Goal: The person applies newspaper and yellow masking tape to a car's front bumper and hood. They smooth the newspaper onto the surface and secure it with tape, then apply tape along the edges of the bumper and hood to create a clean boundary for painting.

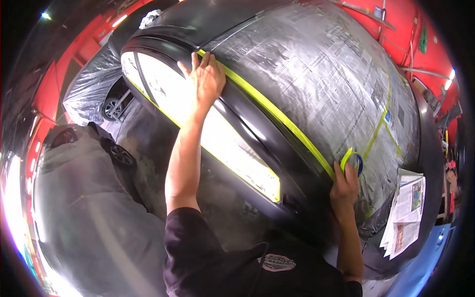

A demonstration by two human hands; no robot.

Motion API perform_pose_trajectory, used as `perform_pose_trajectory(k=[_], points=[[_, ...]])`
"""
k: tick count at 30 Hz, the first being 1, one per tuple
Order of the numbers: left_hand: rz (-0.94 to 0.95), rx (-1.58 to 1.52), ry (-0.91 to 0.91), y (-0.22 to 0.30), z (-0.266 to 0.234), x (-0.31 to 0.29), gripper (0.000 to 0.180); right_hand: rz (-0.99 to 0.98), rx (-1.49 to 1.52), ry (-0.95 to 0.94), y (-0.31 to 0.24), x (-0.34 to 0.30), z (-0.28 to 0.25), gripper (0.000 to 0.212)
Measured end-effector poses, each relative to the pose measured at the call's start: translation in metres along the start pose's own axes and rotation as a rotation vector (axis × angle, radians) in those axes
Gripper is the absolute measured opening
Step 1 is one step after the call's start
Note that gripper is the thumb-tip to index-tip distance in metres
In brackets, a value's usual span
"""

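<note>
A strip of yellow-green masking tape runs along the dark roof edge of a car, beside the paper-covered windshield. My left hand lies near its far end, fingers outstretched and pressing on the tape and roof edge. At the near end, my right hand grips the roll of masking tape, its fingers closed at the roll's edge. Newspaper under clear plastic film covers the windshield and is joined with tape. White masking paper, edged in the same tape, covers the side windows below my left forearm.
Loose newspaper sheets lie on the car's dark panel at the right. To the left stand a car under a grey cover and another vehicle draped in plastic. A blue panel leans at the lower right, and red walls surround the workshop.
</note>
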State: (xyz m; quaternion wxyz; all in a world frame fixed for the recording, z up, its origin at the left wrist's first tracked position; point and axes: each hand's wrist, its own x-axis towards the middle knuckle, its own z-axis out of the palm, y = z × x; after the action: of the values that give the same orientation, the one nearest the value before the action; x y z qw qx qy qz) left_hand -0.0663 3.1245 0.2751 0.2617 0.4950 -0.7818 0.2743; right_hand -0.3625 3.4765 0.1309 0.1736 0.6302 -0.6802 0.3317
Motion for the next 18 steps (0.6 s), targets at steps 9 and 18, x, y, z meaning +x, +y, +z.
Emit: perform_pose_trajectory(k=[9,18], points=[[-0.110,-0.108,0.035,-0.027,0.016,0.029,0.040,-0.029,-0.030,0.060,-0.001,0.001,0.002,0.042],[-0.201,-0.258,0.075,-0.073,0.029,0.058,0.051,-0.053,-0.031,0.018,0.005,0.000,0.006,0.041]])
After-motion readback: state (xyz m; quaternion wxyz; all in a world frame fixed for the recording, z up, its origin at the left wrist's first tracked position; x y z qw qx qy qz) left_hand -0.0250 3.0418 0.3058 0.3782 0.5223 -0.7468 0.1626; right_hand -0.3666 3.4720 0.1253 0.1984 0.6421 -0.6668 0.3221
